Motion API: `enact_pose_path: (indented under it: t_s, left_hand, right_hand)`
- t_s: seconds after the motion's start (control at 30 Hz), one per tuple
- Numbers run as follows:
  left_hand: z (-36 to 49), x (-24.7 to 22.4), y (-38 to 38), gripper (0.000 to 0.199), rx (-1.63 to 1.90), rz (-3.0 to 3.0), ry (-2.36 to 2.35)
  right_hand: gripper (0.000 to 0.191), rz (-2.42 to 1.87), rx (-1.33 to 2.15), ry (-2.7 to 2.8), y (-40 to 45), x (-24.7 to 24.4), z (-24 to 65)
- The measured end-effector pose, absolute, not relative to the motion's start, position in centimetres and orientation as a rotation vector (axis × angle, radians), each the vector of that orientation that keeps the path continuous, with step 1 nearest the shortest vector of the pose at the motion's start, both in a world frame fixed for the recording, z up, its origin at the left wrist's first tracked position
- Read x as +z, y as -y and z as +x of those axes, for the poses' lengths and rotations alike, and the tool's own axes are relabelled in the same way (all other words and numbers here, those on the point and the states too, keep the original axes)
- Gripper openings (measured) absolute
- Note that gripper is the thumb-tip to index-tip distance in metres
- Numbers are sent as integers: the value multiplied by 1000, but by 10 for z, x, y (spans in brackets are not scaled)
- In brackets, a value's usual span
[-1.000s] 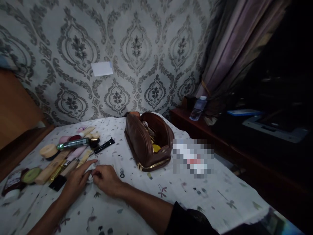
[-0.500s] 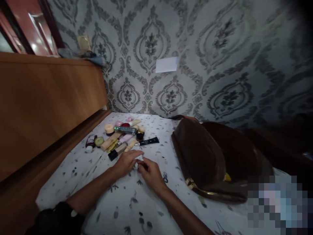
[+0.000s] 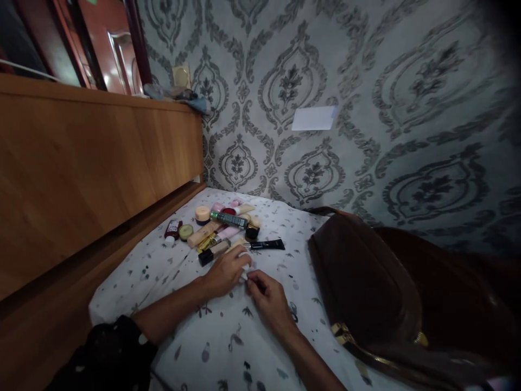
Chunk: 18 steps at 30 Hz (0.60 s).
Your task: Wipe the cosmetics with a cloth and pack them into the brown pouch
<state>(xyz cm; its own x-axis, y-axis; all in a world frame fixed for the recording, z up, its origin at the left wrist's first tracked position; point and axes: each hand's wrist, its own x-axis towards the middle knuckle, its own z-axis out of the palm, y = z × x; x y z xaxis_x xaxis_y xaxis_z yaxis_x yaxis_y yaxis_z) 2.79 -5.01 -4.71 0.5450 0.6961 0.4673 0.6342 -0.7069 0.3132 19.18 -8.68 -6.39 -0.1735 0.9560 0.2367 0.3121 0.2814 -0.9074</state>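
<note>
My left hand [image 3: 228, 270] is curled round a small white object [image 3: 245, 267], mostly hidden by the fingers; its kind cannot be made out. From the other side my right hand [image 3: 269, 297] pinches at the lower end of that object with thumb and forefinger. Just beyond the hands lies a pile of cosmetics on the patterned white sheet [image 3: 228, 331]. It includes a black tube [image 3: 266, 245], a black-capped foundation bottle [image 3: 214, 252], a green and dark box [image 3: 231, 219], a peach-lidded jar [image 3: 202, 213], a small greenish round pot [image 3: 186, 232] and a dark red bottle [image 3: 173, 230].
A brown leather bag [image 3: 362, 277] with a gold zip sits to the right. Along the left runs a wooden board [image 3: 101, 174]. Behind the sheet rises a wall [image 3: 244, 92] in grey patterned paper, with a white paper [image 3: 314, 118] on it.
My view has turned left, so everything sits further right in the picture. The hands stay by the pile, fingers slightly more apart round the white object.
</note>
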Motion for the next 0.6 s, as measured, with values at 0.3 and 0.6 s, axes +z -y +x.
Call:
enact_pose_path:
  t_s: [0.3,0.6]
  left_hand:
    - [-7,-22,26,24,1118,2509,-1597]
    - [-84,-9,-11,20,1454,2040,-1977]
  right_hand:
    - [21,-1216,953,1669,89,-65,192]
    - [17,-1177,952,1634,89,-67,192]
